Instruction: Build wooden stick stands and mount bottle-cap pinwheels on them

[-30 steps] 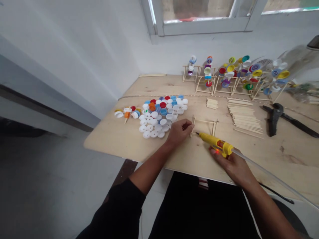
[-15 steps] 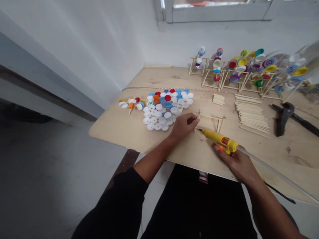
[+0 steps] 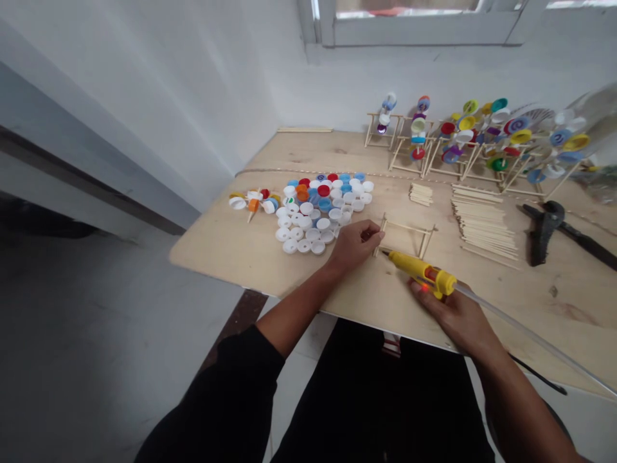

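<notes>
**Stick frame pinched and glue gun at its corner**

The left hand (image 3: 354, 244) was closed on the stick frame (image 3: 405, 233), with thumb and fingertips pinching its left upright. The frame stood on the plywood board (image 3: 270, 257), near the middle and just in front of the person. The right hand (image 3: 457, 314) was wrapped around the grip of the yellow glue gun (image 3: 420, 273), which showed a red light on its body. The nozzle pointed at the frame's lower left corner, just beside the left fingertips. Whether the tip touched the wood could not be told.

The supplies lay loose on the board. The bottle caps (image 3: 322, 207), mostly white with some blue, red and orange ones, sat in a flat cluster left of the frame. A small cap assembly (image 3: 253, 200) lay apart at the cluster's left. Right of the frame lay a pile of long sticks (image 3: 484, 222), and beside it a little stack of short sticks (image 3: 421, 193).

Along the rear of the board stood a row of cap wheels on stands (image 3: 457, 138). Those at the right were blurred and ran off the edge of the view. A clear glue stick (image 3: 530, 331) stuck out behind the gun and was cut off at the right edge. A black tool (image 3: 544, 228) lay beyond the long sticks; its kind was hard to make out, and its far end left the frame. The right palm was hidden under the gun.
</notes>
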Available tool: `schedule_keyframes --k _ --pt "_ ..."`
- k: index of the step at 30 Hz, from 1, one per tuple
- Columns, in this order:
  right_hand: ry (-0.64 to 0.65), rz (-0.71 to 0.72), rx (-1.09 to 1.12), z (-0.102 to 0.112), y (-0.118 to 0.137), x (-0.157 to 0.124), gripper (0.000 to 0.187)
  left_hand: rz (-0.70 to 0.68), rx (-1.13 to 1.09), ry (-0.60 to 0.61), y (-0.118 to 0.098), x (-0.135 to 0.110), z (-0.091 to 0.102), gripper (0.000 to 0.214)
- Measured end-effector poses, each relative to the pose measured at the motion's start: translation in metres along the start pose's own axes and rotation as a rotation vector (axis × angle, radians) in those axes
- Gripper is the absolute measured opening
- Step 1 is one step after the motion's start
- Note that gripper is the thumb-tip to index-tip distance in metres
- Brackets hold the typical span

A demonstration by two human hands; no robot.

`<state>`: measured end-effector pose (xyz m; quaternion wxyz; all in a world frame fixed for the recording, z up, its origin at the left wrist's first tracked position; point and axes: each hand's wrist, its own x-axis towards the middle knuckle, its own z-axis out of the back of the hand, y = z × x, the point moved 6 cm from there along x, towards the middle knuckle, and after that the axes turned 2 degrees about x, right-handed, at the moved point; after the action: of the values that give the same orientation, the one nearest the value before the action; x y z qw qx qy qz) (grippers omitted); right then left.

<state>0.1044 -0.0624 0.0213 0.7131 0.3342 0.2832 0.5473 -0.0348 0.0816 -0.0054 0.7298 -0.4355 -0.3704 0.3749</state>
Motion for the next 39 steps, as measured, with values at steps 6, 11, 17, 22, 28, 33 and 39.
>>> schedule_keyframes --k 6,11,17,22,28,33,39 --pt "0.043 0.04 -0.034 -0.005 -0.003 0.004 0.039 -0.006 -0.012 0.004 -0.001 -0.001 0.0 0.016" --pt "0.043 0.045 -0.071 -0.006 0.0 0.008 0.041 -0.02 -0.022 -0.002 -0.003 -0.001 0.0 0.017" --pt "0.048 0.044 -0.136 -0.007 0.001 0.01 0.043 -0.004 -0.023 0.002 -0.004 0.0 0.001 0.017" --pt "0.039 0.055 -0.197 -0.006 0.004 0.013 0.042 -0.006 -0.029 -0.003 -0.004 0.0 0.0 0.018" --pt "0.017 0.065 -0.261 -0.005 0.007 0.014 0.043 -0.014 -0.027 0.006 -0.003 0.0 0.0 0.019" --pt "0.034 0.048 -0.298 -0.005 0.007 0.015 0.045 -0.03 -0.02 0.005 -0.004 0.0 0.0 0.019" --pt "0.021 0.06 -0.288 -0.005 0.01 0.013 0.043 -0.025 -0.032 0.013 -0.005 0.001 0.0 0.02"
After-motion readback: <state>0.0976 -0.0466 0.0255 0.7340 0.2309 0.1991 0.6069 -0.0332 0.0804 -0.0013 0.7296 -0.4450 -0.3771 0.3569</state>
